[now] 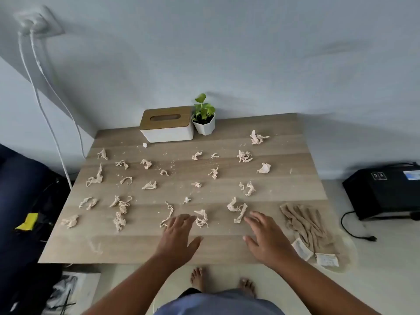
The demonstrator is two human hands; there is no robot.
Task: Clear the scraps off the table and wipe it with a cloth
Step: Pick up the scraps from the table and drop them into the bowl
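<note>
A pale wall backs a wooden table (261,251) whose top is littered from left edge to right with crumpled beige scraps (150,185) and fine crumbs. At the far edge a white tissue box with a wooden lid (167,125) stands just beside a small potted plant (203,118). Near the front right corner lies a beige cloth (304,221) with white labels at its end. Both hands hover over the front middle of the tabletop, fingers spread and holding nothing: the left hand (178,238) beside a twisted scrap (201,218), the right hand (268,239) with fingertips near a long scrap (237,209). A black device (384,189) sits on the floor to the right.
</note>
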